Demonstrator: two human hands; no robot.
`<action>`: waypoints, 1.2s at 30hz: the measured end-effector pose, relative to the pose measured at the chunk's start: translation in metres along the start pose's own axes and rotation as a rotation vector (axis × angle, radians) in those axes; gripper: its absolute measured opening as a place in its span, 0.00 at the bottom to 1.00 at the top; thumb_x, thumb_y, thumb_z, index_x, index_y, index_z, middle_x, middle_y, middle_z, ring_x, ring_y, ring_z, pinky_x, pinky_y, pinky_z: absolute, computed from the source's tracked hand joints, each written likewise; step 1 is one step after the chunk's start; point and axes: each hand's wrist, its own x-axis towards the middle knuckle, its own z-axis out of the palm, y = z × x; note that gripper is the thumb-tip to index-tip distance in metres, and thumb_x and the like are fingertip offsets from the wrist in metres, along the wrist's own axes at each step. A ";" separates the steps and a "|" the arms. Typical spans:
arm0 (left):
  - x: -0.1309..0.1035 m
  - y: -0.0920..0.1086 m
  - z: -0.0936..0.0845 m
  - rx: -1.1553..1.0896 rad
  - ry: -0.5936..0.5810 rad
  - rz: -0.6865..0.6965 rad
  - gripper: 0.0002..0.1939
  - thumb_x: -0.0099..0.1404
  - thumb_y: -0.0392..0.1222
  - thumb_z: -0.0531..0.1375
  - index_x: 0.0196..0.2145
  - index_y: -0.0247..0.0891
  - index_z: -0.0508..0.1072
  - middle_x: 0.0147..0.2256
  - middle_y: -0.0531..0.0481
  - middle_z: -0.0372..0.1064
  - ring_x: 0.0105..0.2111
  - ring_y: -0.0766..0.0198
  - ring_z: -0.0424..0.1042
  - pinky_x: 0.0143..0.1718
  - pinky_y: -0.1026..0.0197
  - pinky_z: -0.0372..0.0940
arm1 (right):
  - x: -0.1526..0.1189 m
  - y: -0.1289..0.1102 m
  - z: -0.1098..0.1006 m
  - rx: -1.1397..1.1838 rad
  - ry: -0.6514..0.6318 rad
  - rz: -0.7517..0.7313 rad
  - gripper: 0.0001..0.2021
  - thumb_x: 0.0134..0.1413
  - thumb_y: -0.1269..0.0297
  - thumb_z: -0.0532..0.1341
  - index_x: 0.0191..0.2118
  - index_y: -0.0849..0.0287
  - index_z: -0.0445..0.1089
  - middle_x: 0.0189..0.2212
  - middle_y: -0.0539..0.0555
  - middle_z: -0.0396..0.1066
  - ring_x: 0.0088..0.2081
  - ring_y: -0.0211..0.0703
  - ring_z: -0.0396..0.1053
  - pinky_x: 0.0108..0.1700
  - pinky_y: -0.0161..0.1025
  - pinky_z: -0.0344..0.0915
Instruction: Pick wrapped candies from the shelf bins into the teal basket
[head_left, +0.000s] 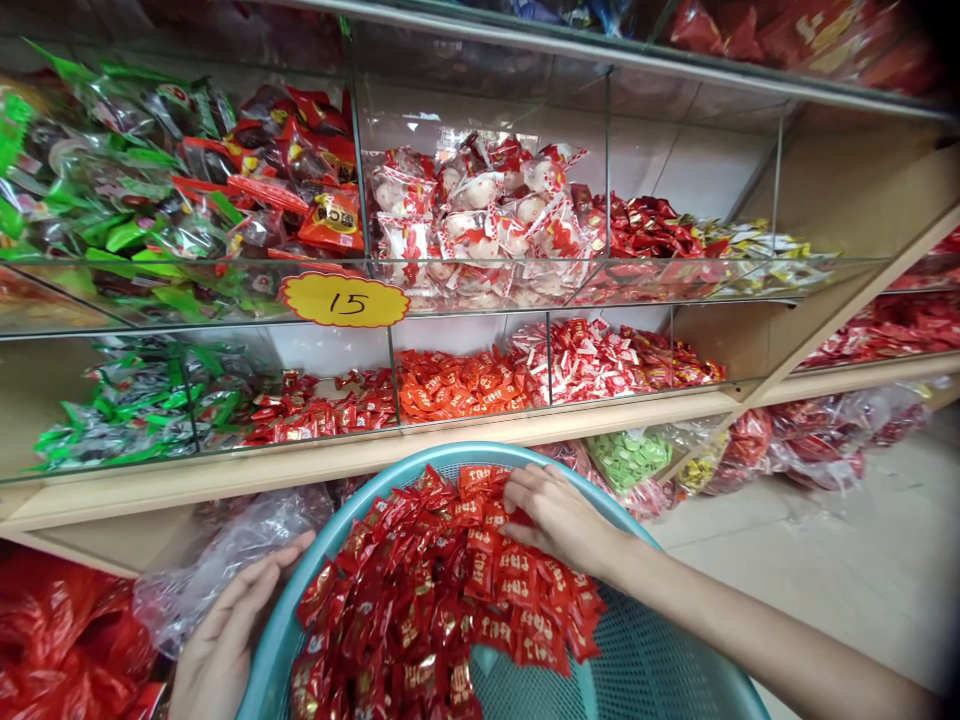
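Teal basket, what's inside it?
The basket holds small red packets with gold print, and the right hand is on them. Bare mesh shows beside the pile; whatever lies beneath it is covered.

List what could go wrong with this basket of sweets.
Red packets heaped near the far rim of the basket might spill over if the right hand drags them up.
The left hand is at the rim with fingers extended, so a hard push could shift the basket.
The clear plastic bag beside that hand might snag.
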 end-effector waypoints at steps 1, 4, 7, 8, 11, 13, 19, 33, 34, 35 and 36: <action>0.000 0.001 0.000 -0.001 0.000 -0.006 0.14 0.40 0.50 0.66 0.26 0.43 0.79 0.40 0.53 0.78 0.53 0.48 0.66 0.57 0.53 0.57 | 0.001 -0.001 0.002 -0.016 0.006 0.001 0.08 0.52 0.62 0.63 0.31 0.59 0.64 0.32 0.51 0.67 0.34 0.42 0.62 0.35 0.39 0.50; -0.002 0.003 0.001 -0.010 0.007 -0.011 0.14 0.39 0.50 0.66 0.26 0.43 0.79 0.40 0.53 0.78 0.53 0.48 0.66 0.57 0.53 0.58 | 0.004 -0.003 0.004 -0.061 0.017 0.000 0.07 0.51 0.65 0.63 0.30 0.59 0.63 0.32 0.51 0.67 0.35 0.43 0.62 0.35 0.40 0.49; -0.002 0.004 0.002 -0.005 0.017 -0.005 0.14 0.40 0.51 0.66 0.25 0.44 0.79 0.38 0.53 0.79 0.53 0.48 0.67 0.58 0.52 0.56 | 0.006 -0.005 0.002 -0.092 0.024 0.010 0.07 0.51 0.66 0.63 0.30 0.59 0.63 0.32 0.52 0.67 0.35 0.44 0.62 0.36 0.40 0.49; -0.002 0.003 0.002 0.002 0.019 0.000 0.14 0.40 0.51 0.65 0.26 0.44 0.79 0.38 0.53 0.79 0.53 0.49 0.67 0.58 0.52 0.55 | 0.007 -0.005 0.002 -0.098 0.024 0.014 0.07 0.50 0.66 0.63 0.30 0.59 0.63 0.32 0.52 0.67 0.35 0.44 0.62 0.36 0.40 0.50; 0.000 -0.001 -0.001 0.030 0.003 0.023 0.14 0.44 0.52 0.64 0.28 0.43 0.80 0.40 0.53 0.78 0.53 0.50 0.66 0.60 0.53 0.52 | 0.007 -0.006 0.000 -0.111 0.026 0.002 0.08 0.51 0.62 0.63 0.30 0.58 0.63 0.32 0.52 0.67 0.35 0.45 0.62 0.36 0.40 0.50; 0.002 -0.003 -0.003 0.030 -0.009 0.028 0.14 0.45 0.52 0.64 0.28 0.43 0.80 0.41 0.52 0.78 0.53 0.50 0.66 0.60 0.53 0.52 | 0.006 -0.008 0.000 -0.134 0.030 -0.008 0.09 0.50 0.60 0.63 0.30 0.58 0.63 0.32 0.53 0.67 0.35 0.45 0.62 0.36 0.41 0.50; 0.002 0.002 -0.002 0.027 -0.039 0.027 0.14 0.42 0.53 0.65 0.26 0.44 0.80 0.40 0.52 0.78 0.52 0.47 0.67 0.56 0.52 0.58 | 0.017 -0.012 -0.022 -0.081 0.047 -0.006 0.11 0.52 0.57 0.62 0.30 0.59 0.63 0.31 0.53 0.66 0.34 0.45 0.62 0.36 0.40 0.53; 0.004 -0.009 -0.007 -0.066 -0.085 -0.012 0.16 0.49 0.52 0.65 0.34 0.41 0.78 0.46 0.49 0.75 0.54 0.52 0.65 0.58 0.55 0.56 | 0.147 0.041 -0.052 -0.213 -0.047 -0.147 0.13 0.52 0.73 0.58 0.45 0.59 0.71 0.40 0.58 0.66 0.44 0.47 0.64 0.43 0.38 0.56; 0.004 -0.009 -0.007 -0.066 -0.082 -0.013 0.16 0.49 0.51 0.65 0.34 0.41 0.78 0.46 0.49 0.75 0.55 0.52 0.64 0.57 0.55 0.57 | 0.149 0.040 -0.051 -0.226 -0.062 -0.154 0.14 0.52 0.73 0.59 0.45 0.58 0.71 0.41 0.58 0.66 0.45 0.48 0.64 0.43 0.39 0.56; 0.003 -0.008 -0.006 -0.061 -0.075 -0.012 0.16 0.49 0.51 0.65 0.34 0.41 0.78 0.46 0.49 0.75 0.55 0.52 0.64 0.57 0.55 0.57 | 0.150 0.039 -0.050 -0.237 -0.074 -0.158 0.14 0.52 0.73 0.59 0.45 0.58 0.71 0.41 0.58 0.66 0.46 0.48 0.63 0.43 0.39 0.56; 0.002 -0.007 -0.006 -0.053 -0.064 -0.010 0.16 0.49 0.51 0.65 0.34 0.41 0.78 0.46 0.49 0.75 0.55 0.51 0.64 0.57 0.55 0.57 | 0.151 0.037 -0.050 -0.250 -0.085 -0.161 0.14 0.52 0.74 0.59 0.45 0.58 0.71 0.41 0.58 0.66 0.46 0.49 0.63 0.43 0.39 0.56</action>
